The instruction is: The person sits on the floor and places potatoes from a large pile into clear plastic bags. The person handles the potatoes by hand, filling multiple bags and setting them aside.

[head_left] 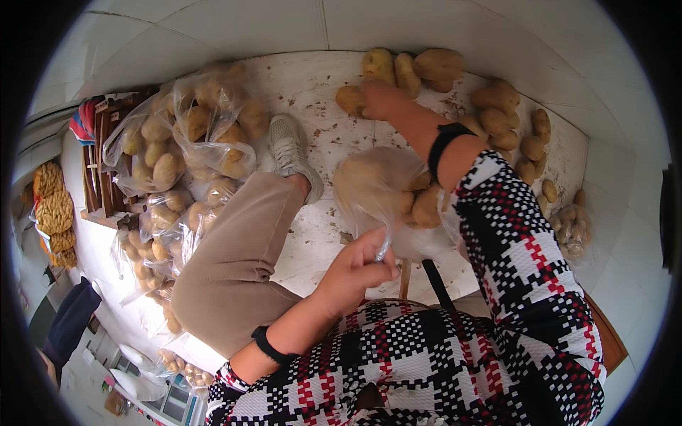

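Note:
My right hand (381, 99) reaches far forward over the dirt-specked white floor, its fingers closed round a potato (349, 101). A yellowish potato (379, 65) and a longer potato (407, 75) lie just beyond and beside it. Close to my body, my left hand (353, 275) is closed on the gathered edge of a clear plastic bag (362, 186). Several potatoes (427, 206) show through that bag, which rests on the floor between the two hands. My right forearm passes over the bag's right side and hides part of it.
Potato piles (494, 106) line the wall at the right, by a small knotted bag (570, 228). Filled potato bags (167, 160) crowd the left beside a wooden rack (106, 170). My shoe (293, 153) stands between them and the bag. A dark-sleeved person's arm (71, 319) shows far left.

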Available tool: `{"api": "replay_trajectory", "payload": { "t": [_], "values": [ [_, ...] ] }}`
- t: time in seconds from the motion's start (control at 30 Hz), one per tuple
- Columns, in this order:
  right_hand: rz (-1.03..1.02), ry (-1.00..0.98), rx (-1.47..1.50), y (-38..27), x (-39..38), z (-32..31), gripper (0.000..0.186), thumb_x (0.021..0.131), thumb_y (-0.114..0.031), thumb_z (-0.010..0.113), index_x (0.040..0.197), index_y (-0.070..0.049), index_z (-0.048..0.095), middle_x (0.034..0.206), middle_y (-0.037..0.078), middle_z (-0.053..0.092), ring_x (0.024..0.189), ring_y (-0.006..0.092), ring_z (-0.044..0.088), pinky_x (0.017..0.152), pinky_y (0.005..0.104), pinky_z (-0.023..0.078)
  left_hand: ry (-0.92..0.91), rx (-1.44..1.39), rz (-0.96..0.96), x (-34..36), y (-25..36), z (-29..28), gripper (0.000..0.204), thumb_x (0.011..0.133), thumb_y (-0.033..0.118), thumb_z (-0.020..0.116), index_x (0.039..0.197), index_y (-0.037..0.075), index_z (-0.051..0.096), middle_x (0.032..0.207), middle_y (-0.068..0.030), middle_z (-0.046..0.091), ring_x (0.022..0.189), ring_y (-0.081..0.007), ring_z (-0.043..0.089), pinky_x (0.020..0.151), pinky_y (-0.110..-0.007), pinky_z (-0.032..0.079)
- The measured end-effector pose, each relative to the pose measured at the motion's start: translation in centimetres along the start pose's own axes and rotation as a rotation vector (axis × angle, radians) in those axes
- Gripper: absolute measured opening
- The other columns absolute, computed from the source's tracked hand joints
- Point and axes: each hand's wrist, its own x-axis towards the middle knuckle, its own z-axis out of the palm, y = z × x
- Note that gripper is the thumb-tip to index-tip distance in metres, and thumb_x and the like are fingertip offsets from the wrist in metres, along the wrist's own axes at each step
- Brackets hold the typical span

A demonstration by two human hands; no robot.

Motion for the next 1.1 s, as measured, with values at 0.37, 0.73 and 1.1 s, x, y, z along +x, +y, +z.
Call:
{"api": "replay_trajectory", "payload": {
  "t": [0.37, 0.73, 1.1],
  "values": [
    [-0.11, 0.413, -0.299, -2.0, 0.6, 6.1, 0.053, 0.068, -0.011, 0.069, 0.114, -0.004, 0.044, 0.107, 0.016, 0.05, 0.096, 0.0334, 0.053, 0.074, 0.0417, 0.047, -0.064, 0.079, -0.077, 0.5, 1.5, -0.3, 0.073, 0.07, -0.002, 0.054, 0.139, 0.004, 0.029, 0.074, -0.001, 0.047, 0.063, -0.0071, 0.042, 0.057, -0.018, 0.032],
    [0.043, 0.01, 1.175, 1.1, -10.6, -4.1, 0.072, 0.073, -0.024, 0.064, 0.134, -0.005, 0.031, 0.122, 0.015, 0.046, 0.104, 0.0217, 0.052, 0.088, 0.0381, 0.044, 0.058, -0.043, 0.09, 0.6, -0.2, 0.6, 0.053, 0.073, 0.003, 0.046, 0.125, -0.001, 0.042, 0.068, 0.001, 0.044, 0.05, -0.0049, 0.032, 0.047, -0.019, 0.027],
    [-0.037, -0.152, 1.426, 0.5, -26.8, -2.0, 0.076, 0.072, -0.029, 0.065, 0.135, -0.004, 0.03, 0.125, 0.014, 0.046, 0.115, 0.0246, 0.045, 0.098, 0.0354, 0.037, 0.146, -0.111, 0.14, 1.1, -1.1, 0.3, 0.052, 0.075, 0.006, 0.052, 0.125, -0.003, 0.041, 0.066, -0.0033, 0.049, 0.048, -0.0067, 0.033, 0.045, -0.02, 0.027]
  ]
}}
